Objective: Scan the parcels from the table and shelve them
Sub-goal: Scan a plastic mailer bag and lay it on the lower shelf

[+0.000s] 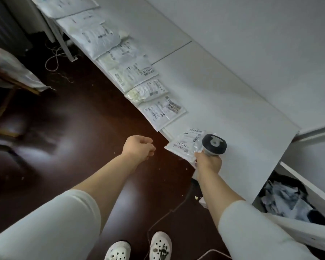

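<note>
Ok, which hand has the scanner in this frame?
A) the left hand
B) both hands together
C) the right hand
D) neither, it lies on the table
C: the right hand grips the scanner by its handle at the nearest parcel, while the left hand hangs loosely curled over the floor and holds nothing.

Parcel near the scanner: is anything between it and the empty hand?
Nothing visible. Only floor shows between the left hand and the parcel; the right hand, gripping the scanner, is on its far side.
</note>
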The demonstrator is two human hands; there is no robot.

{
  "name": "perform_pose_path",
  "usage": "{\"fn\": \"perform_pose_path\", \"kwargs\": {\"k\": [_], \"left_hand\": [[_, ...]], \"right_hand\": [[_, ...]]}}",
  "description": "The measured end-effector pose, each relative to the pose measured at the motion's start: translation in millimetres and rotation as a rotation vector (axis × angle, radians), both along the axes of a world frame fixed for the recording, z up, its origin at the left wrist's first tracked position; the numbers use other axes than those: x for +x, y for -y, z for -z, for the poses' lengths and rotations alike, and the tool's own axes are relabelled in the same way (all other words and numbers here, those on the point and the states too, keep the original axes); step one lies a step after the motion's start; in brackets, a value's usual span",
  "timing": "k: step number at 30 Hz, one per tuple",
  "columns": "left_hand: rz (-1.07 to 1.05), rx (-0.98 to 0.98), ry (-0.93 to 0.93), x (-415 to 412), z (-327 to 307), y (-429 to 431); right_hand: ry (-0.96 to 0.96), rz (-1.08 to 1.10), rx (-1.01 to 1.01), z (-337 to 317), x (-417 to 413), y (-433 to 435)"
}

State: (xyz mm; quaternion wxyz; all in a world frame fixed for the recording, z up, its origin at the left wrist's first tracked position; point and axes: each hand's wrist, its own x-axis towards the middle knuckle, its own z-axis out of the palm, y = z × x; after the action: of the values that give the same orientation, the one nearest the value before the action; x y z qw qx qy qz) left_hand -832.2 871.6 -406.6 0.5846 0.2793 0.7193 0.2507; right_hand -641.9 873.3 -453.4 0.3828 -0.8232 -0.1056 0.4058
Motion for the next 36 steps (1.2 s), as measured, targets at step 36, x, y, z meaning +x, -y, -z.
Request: {"fn": "perform_pose_path", "kwargs": {"k": [36], "left_hand": [[0.898,0.009,0.039,194.2,-215.3,200.2]], "right_hand": [[-0.351,0.456,0.127,-251.4,101.0,347.6]]}}
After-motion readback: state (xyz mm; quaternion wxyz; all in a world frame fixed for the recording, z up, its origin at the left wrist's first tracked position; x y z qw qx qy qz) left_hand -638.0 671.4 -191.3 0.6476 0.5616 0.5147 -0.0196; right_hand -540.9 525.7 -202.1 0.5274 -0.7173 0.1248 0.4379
